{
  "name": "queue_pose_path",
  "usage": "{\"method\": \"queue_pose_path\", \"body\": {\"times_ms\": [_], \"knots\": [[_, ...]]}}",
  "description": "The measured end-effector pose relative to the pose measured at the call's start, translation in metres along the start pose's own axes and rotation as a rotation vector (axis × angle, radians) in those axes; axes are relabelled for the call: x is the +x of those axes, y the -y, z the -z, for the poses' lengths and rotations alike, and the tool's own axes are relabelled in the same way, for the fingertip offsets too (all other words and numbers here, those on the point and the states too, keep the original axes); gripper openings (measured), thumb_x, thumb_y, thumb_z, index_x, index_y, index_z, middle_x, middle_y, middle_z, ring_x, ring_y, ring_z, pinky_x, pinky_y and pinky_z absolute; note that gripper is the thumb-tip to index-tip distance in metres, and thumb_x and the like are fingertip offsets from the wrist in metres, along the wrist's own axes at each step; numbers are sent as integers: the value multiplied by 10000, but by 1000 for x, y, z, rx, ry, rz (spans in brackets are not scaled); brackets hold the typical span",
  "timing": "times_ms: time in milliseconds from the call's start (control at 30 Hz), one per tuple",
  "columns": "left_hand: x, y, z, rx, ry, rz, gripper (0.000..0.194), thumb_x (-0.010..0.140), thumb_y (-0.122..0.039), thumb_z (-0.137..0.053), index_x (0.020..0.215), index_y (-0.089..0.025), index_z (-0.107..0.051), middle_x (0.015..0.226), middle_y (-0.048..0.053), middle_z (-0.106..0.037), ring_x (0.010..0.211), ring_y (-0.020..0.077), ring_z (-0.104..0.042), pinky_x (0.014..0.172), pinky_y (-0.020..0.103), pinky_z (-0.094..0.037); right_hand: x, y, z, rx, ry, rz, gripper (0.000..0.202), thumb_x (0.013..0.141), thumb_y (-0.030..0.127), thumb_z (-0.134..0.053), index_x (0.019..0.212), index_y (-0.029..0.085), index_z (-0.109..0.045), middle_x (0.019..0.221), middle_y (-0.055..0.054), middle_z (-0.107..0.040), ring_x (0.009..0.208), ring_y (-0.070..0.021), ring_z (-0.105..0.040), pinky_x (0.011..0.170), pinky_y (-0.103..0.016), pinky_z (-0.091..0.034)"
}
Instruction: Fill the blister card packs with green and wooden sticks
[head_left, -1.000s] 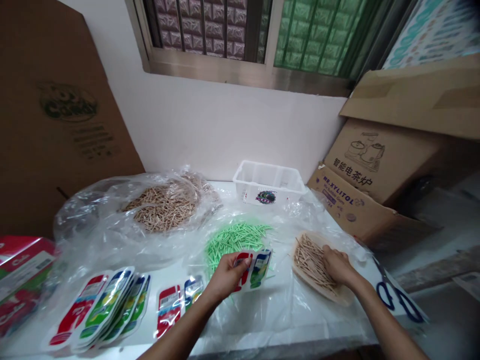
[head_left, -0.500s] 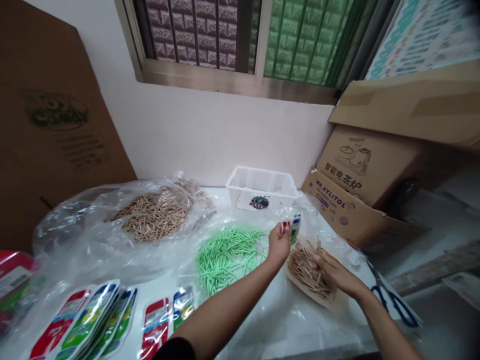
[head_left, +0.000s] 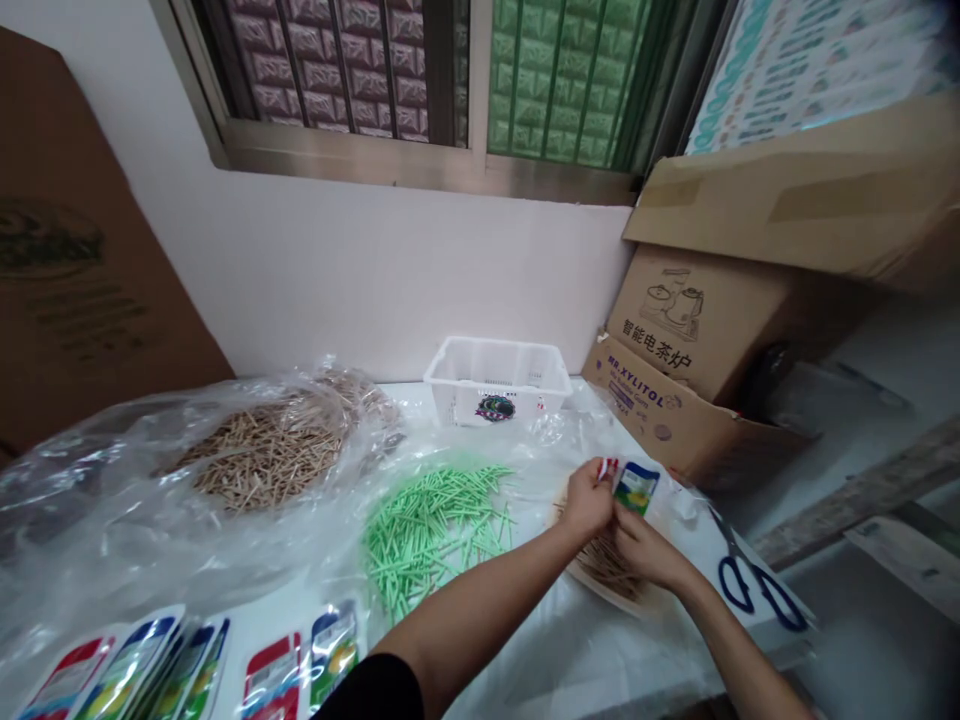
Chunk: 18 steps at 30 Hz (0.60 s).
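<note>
My left hand (head_left: 589, 497) is closed on a small printed packet (head_left: 636, 488), whose blue, green and yellow face shows to the right of the fingers. My right hand (head_left: 646, 548) touches the packet's lower edge, fingers pressed together; what they pinch is hidden. Both hands are over a shallow dish (head_left: 630, 606) of thin brown sticks (head_left: 606, 568). Left of them, light green sticks (head_left: 427, 525) lie spread on clear plastic. Farther left, a clear bag (head_left: 150, 440) holds many brown sticks (head_left: 262, 455).
A white basket (head_left: 495, 380) stands against the wall. Printed packets (head_left: 142, 665) lie at the front left, with more (head_left: 334, 650) beside them. Dark-handled scissors (head_left: 757, 590) lie at the right. Cardboard boxes (head_left: 660, 400) lean at the back right; another (head_left: 82, 300) stands left.
My right hand has lifted from the brown sticks to the packet, meeting my left hand. The packet's printed face now shows more. The view has shifted to the right.
</note>
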<state>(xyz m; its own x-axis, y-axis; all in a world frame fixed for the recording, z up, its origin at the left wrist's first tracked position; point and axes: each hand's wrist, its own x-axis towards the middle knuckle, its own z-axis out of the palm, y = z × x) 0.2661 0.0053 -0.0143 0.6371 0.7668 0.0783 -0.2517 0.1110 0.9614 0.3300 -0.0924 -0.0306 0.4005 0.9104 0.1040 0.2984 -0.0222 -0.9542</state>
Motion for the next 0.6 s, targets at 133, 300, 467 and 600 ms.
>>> {"method": "queue_pose_path", "body": {"times_ms": [133, 300, 467, 600], "knots": [[-6, -5, 4, -32, -214, -95, 238, 823, -414, -495, 758, -186, -520, 748, 2, -525, 748, 142, -463, 704, 233, -381, 10, 8, -7, 467, -278, -41, 263, 791, 464, -549, 713, 236, -444, 588, 78, -438, 510, -108, -451, 605, -281, -475], [-24, -2, 1, -291, -302, -14, 372, 776, -566, -492, 802, -197, -459, 639, -37, -459, 561, 101, -447, 568, 216, -392, 13, 20, -44, 613, -407, 31, 341, 812, 566, -455, 711, 242, -430, 686, 33, -510, 678, -150, -542, 701, -313, -477], [-30, -11, 9, -502, -313, 79, 408, 716, -581, -554, 860, -218, -436, 592, -85, -384, 416, 55, -366, 451, 191, -324, 3, 32, -85, 759, -441, -20, 292, 805, 533, -510, 792, 242, -495, 725, 25, -575, 755, -165, -596, 742, -308, -481], [-34, -14, 21, -449, -411, 18, 391, 708, -552, -573, 813, -191, -468, 607, -63, -419, 514, 76, -419, 539, 207, -382, 4, 49, -95, 704, -515, 26, 471, 803, 450, -562, 1209, 278, -397, 753, 48, -602, 788, -154, -608, 778, -306, -480]]}}
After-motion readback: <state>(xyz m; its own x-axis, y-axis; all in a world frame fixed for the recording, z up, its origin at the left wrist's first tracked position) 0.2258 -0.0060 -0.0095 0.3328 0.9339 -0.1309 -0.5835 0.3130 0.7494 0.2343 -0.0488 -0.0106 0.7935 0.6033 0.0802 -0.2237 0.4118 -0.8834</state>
